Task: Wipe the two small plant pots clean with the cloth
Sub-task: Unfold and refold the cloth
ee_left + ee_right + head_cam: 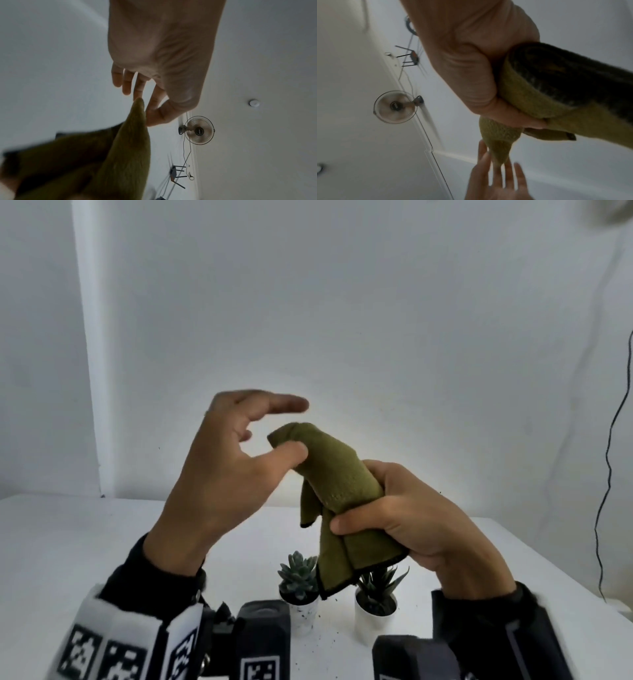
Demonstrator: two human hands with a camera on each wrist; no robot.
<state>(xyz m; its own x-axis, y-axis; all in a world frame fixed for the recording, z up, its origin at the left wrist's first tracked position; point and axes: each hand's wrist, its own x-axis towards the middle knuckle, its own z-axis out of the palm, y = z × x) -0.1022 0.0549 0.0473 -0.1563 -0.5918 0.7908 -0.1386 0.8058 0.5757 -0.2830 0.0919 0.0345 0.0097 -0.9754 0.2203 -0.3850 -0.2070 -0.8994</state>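
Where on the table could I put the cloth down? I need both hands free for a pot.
Bare table lies left of the left pot, and more lies right of the right pot, toward the cord. The gap between the pots is narrow and speckled with dark crumbs. The cloth hangs from the right hand; the left hand touches its tip.

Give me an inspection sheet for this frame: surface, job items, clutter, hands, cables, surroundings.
Surface: white table, dark specks scattered near the pots.
Job's things: olive-green cloth held bunched up in the air; left white pot with a pale succulent and right white pot with a spiky plant, both upright on the table, apart.
Clutter: nothing seen.
Hands: right hand grips the cloth's middle; left hand has its fingers spread, thumb touching the cloth's upper end.
Cables: black cable hanging down the wall at right.
Surroundings: white walls; wall fan.
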